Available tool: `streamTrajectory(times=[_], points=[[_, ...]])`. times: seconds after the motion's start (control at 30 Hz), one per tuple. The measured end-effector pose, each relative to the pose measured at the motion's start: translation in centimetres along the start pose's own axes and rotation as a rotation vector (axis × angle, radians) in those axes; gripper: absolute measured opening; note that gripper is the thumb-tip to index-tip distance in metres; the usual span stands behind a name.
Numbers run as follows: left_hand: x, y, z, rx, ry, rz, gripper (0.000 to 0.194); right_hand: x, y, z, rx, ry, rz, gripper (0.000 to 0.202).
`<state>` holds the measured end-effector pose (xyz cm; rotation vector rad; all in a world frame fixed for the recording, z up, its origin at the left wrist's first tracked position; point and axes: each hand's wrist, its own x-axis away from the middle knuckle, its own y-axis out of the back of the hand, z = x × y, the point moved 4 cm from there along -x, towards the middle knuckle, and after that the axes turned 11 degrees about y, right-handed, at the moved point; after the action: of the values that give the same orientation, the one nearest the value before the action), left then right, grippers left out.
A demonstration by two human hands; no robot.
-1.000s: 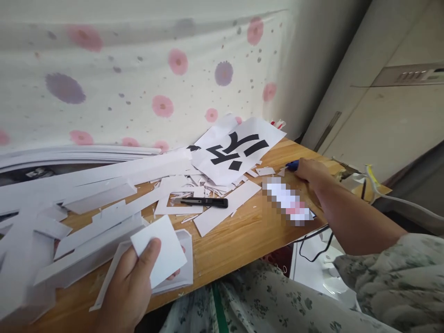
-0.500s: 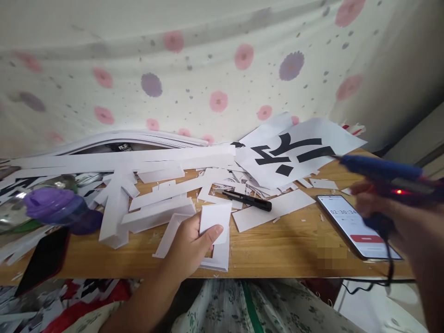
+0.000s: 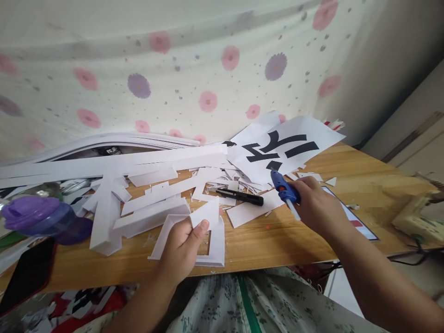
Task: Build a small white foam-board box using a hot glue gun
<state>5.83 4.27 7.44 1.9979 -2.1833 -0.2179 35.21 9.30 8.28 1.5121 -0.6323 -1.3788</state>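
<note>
Between thumb and fingers, my left hand (image 3: pixel 183 247) pinches a small white card piece (image 3: pixel 208 212), tilted above a white card frame (image 3: pixel 218 245) that lies on the table. My right hand (image 3: pixel 315 201) is wrapped round a blue glue gun (image 3: pixel 282 187), its nozzle pointing up and away beside the printed sheet. A glue stick pokes from the gun's rear. Between the two hands lie a black utility knife (image 3: pixel 243 196) and a flat white card strip (image 3: pixel 236 216).
White folded card shapes (image 3: pixel 107 217) and paper scraps cover the left and middle of the wooden table (image 3: pixel 263 249). A purple-lidded bottle (image 3: pixel 45 217) and a dark phone (image 3: pixel 29 273) are at left. Behind my right hand lies a lit phone (image 3: pixel 360 226); a printed sheet (image 3: pixel 298 132) rests at the back.
My right hand has brought the glue gun leftward from above the lit phone, nearer the knife. The card piece in my left hand has turned to a different tilt. The view has shifted right.
</note>
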Motion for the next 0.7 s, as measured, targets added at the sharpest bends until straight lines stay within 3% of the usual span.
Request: streamTrajectory(times=[0.17, 0.3, 0.4, 0.53, 0.6, 0.7], points=[[-0.1, 0.3, 1.3, 0.182, 0.035, -0.033, 0.045, 4.1, -1.3, 0.6, 0.138, 0.082, 0.127, 0.029], [-0.2, 0.1, 2.4, 0.202, 0.055, 0.009, 0.049, 6.8, -2.7, 0.9, 0.231, -0.056, 0.153, 0.028], [-0.2, 0.3, 2.3, 0.165, -0.02, 0.003, 0.055, 7.3, -3.3, 0.2, 0.161, -0.074, 0.17, 0.037], [-0.3, 0.3, 1.0, -0.014, -0.169, 0.038, 0.067, 6.2, -2.0, -0.4, 0.076, -0.019, 0.107, 0.039], [-0.3, 0.1, 0.4, -0.074, -0.214, 0.057, 0.069, 4.5, -1.0, 0.4, 0.047, 0.036, 0.059, 0.035], [-0.5, -0.1, 0.2, -0.072, -0.176, 0.045, 0.063, 0.6, -1.8, 3.6, -0.041, 0.228, 0.209, 0.033]])
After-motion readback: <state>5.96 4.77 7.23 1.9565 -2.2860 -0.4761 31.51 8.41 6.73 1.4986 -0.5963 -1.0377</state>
